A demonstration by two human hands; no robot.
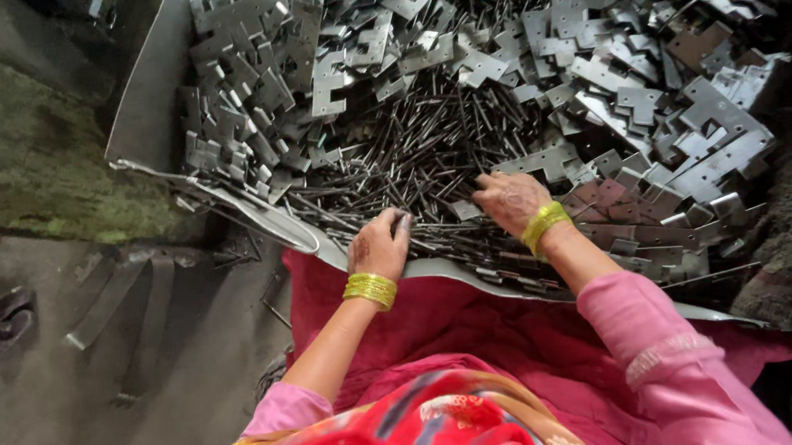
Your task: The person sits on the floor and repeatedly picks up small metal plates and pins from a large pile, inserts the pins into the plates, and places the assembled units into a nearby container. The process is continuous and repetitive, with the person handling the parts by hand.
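Dull grey sheet-metal hinge plates at twelve o'clock, dark steel pins, shiny yellow bangles, soft pink cloth sleeve, rough mossy wall at ten.

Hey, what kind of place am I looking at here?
Probably a small metal hardware workshop: a big sheet-metal tray heaped with grey stamped hinge plates and thin dark steel pins, which the left hand and right hand sort over a bare concrete floor.

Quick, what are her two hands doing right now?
Left hand: closed around a thin metal pin.
Right hand: fingers curled down among the metal pieces; cannot tell if it holds any.
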